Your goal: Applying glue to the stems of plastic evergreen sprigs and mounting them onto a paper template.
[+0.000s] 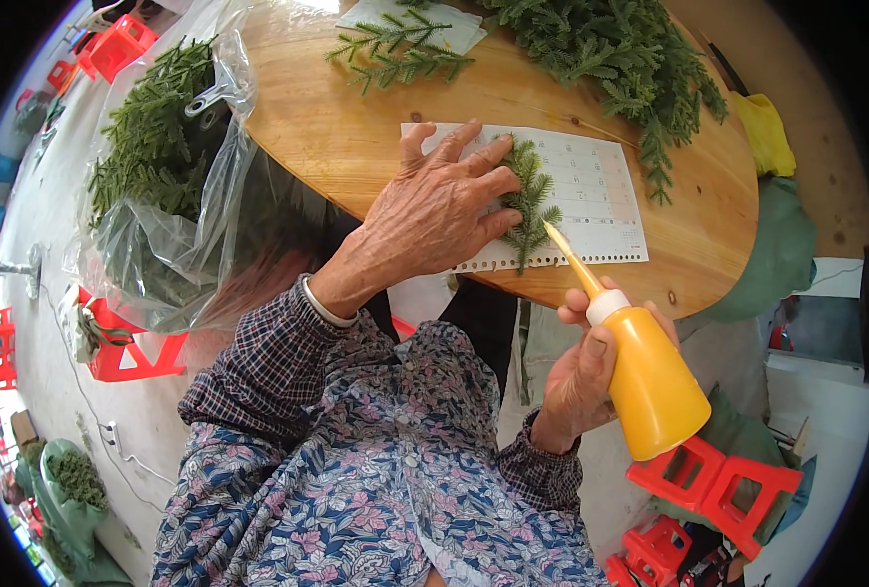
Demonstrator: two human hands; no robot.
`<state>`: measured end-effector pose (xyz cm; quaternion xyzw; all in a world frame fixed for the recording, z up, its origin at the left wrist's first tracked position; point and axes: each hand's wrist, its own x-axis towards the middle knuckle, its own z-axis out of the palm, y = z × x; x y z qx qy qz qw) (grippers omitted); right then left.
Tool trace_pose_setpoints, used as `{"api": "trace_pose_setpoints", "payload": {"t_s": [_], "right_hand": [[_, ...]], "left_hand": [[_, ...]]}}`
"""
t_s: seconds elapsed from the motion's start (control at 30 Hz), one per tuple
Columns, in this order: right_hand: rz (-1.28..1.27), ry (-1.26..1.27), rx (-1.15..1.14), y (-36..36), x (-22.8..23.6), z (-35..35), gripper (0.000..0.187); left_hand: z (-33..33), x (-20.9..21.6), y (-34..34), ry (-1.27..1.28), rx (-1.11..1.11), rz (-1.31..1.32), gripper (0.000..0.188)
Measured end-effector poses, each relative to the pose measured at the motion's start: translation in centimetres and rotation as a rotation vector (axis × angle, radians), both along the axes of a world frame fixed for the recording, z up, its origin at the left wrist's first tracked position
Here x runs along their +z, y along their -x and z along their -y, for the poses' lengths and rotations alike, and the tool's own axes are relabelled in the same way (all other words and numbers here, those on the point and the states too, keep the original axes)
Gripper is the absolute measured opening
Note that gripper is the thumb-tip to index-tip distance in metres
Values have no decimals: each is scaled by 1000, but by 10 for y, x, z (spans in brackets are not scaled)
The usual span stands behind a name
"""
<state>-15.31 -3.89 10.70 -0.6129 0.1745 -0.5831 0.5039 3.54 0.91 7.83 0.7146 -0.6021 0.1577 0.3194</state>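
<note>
A small green fir-like sprig (526,201) lies on a printed calendar sheet (601,186) near the table's front edge. Over the sheet's left part, my left hand (444,201) is spread, its thumb and nearer fingertips holding the left side of the sprig. My right hand (591,367) is wrapped round a yellow squeeze bottle (654,391) with a white collar and a long tapered nozzle. The bottle is tilted, its nozzle tip close to the sprig's right side; whether they touch I cannot tell. Part of the sprig is hidden by my left fingers.
The round wooden table (307,117) carries loose branches (400,49) and a big green pile (610,49) at the far side. On the left stands a clear plastic bag (180,245) full of branches. Red stools (718,484) stand on the floor at right.
</note>
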Motion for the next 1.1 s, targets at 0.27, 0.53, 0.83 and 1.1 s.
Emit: {"api": "trace_pose_setpoints", "payload": {"t_s": [0.27,0.53,0.83,1.1], "right_hand": [[-15,1,20,2,-1,0,53],[-131,26,-27,9,-2,-6,49],[-139,32,-17,15,-3,-9,51],[-156,50,-10,16,-1,-12,52]], "left_hand": [[0,-2,0,7,3,-6,24],[0,-1,0,7,-10,-29,23],[0,-2,0,2,-7,-20,24],[0,-1,0,-9,5,-10,24]]}}
